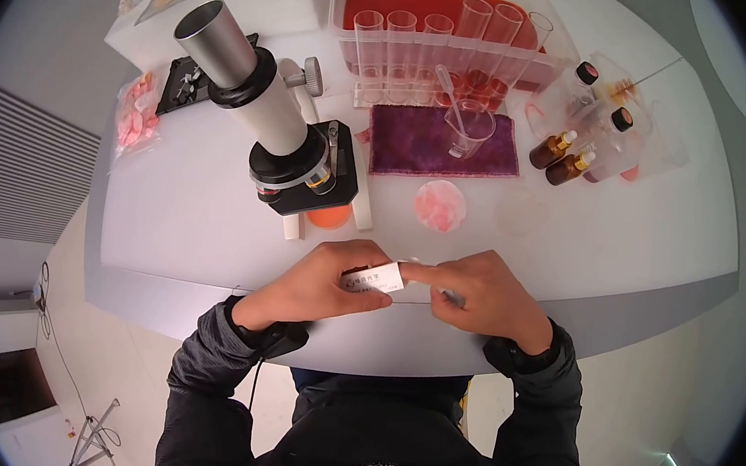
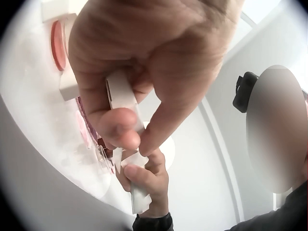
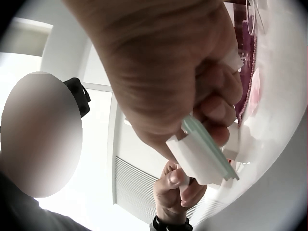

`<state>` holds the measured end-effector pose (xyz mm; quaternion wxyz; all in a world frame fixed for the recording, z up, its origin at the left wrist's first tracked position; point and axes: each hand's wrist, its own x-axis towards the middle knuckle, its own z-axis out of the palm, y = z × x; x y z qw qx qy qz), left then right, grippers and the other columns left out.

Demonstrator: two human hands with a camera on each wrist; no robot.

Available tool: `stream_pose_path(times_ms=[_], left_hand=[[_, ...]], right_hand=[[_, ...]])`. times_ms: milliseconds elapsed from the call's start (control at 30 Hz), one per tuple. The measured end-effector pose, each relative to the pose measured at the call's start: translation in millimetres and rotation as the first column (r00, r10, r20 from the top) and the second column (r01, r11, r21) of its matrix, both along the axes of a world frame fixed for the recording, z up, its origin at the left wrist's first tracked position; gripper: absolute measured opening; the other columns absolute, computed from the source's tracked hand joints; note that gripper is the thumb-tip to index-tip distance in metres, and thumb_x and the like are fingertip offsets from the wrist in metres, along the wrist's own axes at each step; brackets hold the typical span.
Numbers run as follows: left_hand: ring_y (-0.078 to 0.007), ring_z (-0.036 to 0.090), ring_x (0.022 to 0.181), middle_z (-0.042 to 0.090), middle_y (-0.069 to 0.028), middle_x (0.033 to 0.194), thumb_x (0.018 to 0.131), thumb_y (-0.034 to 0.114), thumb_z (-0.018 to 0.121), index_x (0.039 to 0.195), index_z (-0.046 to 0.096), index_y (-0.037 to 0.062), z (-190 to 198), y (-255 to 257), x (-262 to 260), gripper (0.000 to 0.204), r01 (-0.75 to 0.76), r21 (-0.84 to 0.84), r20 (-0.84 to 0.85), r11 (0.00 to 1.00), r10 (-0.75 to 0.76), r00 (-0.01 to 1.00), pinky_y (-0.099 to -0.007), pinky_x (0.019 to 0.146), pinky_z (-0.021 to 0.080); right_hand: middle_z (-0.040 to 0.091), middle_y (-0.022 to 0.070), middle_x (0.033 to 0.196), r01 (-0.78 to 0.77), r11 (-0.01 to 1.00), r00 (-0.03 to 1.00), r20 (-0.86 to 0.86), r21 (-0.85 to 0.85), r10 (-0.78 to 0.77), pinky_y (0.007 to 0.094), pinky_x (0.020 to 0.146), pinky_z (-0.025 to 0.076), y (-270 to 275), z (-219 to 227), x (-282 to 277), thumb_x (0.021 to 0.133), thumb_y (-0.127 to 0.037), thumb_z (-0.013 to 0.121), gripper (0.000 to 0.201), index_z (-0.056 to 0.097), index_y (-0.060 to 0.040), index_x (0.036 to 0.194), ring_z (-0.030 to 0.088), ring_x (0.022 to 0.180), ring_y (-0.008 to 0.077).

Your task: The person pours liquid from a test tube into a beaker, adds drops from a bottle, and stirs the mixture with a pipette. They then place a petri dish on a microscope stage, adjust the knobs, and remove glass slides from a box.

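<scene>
Near the front edge of the table, my left hand (image 1: 325, 281) grips a small white box (image 1: 372, 280) with dark print on its side. My right hand (image 1: 484, 296) is at the box's right end, its index finger stretched to the opening. Within the curled fingers of that right hand are pale green glass slides (image 3: 211, 147) with a piece of white paper (image 3: 195, 161) against them, seen best in the right wrist view. In the left wrist view the box (image 2: 122, 91) lies between thumb and fingers, its far end meeting the right hand's fingers.
A microscope (image 1: 280, 121) stands ahead on the left. Behind is a rack of test tubes (image 1: 399, 56) before a tub of red liquid (image 1: 413, 3). A beaker (image 1: 472, 135) with a dropper is on a purple cloth (image 1: 399, 150). Brown dropper bottles (image 1: 568, 168) stand right; a pink-patterned disc (image 1: 440, 205) lies nearer.
</scene>
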<state>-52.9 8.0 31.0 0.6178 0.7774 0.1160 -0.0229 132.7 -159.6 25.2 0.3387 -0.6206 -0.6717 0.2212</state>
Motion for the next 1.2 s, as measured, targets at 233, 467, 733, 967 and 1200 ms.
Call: stream_pose_path(times_ms=[233,467,733,967,1200], left_hand=[[-0.0202,0.060,0.089,0.064,-0.0090,0.101,0.078,0.006,0.076,0.112,0.063,-0.0014,-5.5,-1.6,0.8,0.037,0.090,0.031,0.054,0.995,-0.092,0.994,-0.0313,0.081,0.048],[-0.0248,0.063,0.095,0.064,-0.0127,0.107,0.081,0.008,0.074,0.119,0.062,0.0004,-5.3,-0.3,3.2,0.040,0.112,0.056,0.030,0.992,-0.114,0.993,-0.0342,0.084,0.050],[-0.0243,0.062,0.094,0.063,-0.0127,0.108,0.083,0.010,0.073,0.118,0.062,0.0001,-5.8,3.0,1.8,0.038,0.097,0.067,0.008,0.993,-0.098,0.995,-0.0346,0.084,0.050],[-0.0269,0.063,0.098,0.063,-0.0115,0.113,0.080,0.009,0.076,0.118,0.063,0.0000,-11.6,-0.9,2.7,0.041,0.111,0.222,0.009,0.969,-0.116,0.993,-0.0349,0.086,0.050],[-0.0282,0.064,0.100,0.061,-0.0120,0.119,0.080,0.015,0.078,0.118,0.063,0.0012,-10.6,-6.4,-0.8,0.043,0.123,0.399,0.021,0.909,-0.143,0.989,-0.0373,0.084,0.052]], right_hand=[[0.062,0.0066,0.067,-0.074,0.995,0.997,0.028,-0.061,0.075,0.0333,0.053,0.046,-2.0,1.1,3.7,0.071,-0.001,0.061,0.043,0.071,-0.0174,0.109,0.056,0.052,0.0253],[0.065,0.0083,0.069,-0.010,1.000,0.998,-0.060,0.004,0.010,0.0334,0.054,0.047,-4.9,-7.5,5.0,0.073,-0.003,0.063,0.033,0.071,-0.0143,0.103,0.058,0.054,0.0264],[0.065,0.0084,0.072,0.033,0.994,0.982,-0.183,-0.102,-0.051,0.0303,0.053,0.045,-5.3,5.9,14.8,0.077,-0.003,0.062,0.025,0.070,-0.0099,0.099,0.054,0.051,0.0222],[0.064,0.0008,0.074,0.205,0.966,0.924,-0.293,-0.158,-0.244,0.0236,0.049,0.035,-2.4,2.6,15.3,0.083,-0.006,0.062,0.019,0.069,-0.0077,0.101,0.040,0.050,0.0051],[0.067,-0.0025,0.082,0.234,0.931,0.839,-0.427,-0.279,-0.338,0.0214,0.050,0.035,0.0,10.7,13.1,0.089,-0.009,0.060,0.019,0.067,-0.0056,0.106,0.043,0.053,0.0011]])
